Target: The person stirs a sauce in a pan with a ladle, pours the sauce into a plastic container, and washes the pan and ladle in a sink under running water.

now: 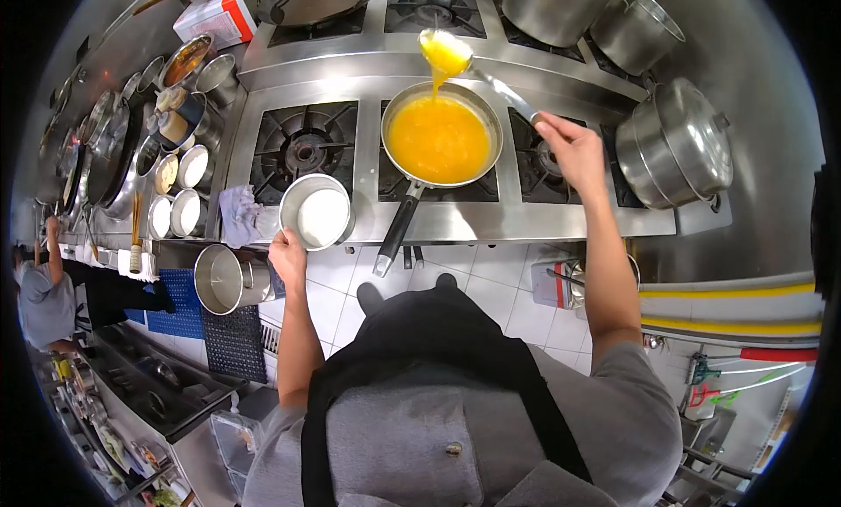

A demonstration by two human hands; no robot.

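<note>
My right hand (574,152) grips the handle of a metal ladle (504,91), raised above the far rim of a frying pan. Yellow-orange liquid runs from the ladle's bowl into the pan (408,176), where more of the same liquid (438,139) covers the bottom. The pan sits on the middle front burner, its black handle (401,226) pointing toward me, untouched. At the stove's front edge, my left hand (287,255) holds a round metal pot (342,231) by its near side. White contents (323,217) show inside this pot.
A bare burner (305,152) lies left of the pan. At the right stands a large lidded pot (674,148). Seasoning containers (185,212) and a purple cloth (238,214) are on the left. Another person (48,288) stands at far left.
</note>
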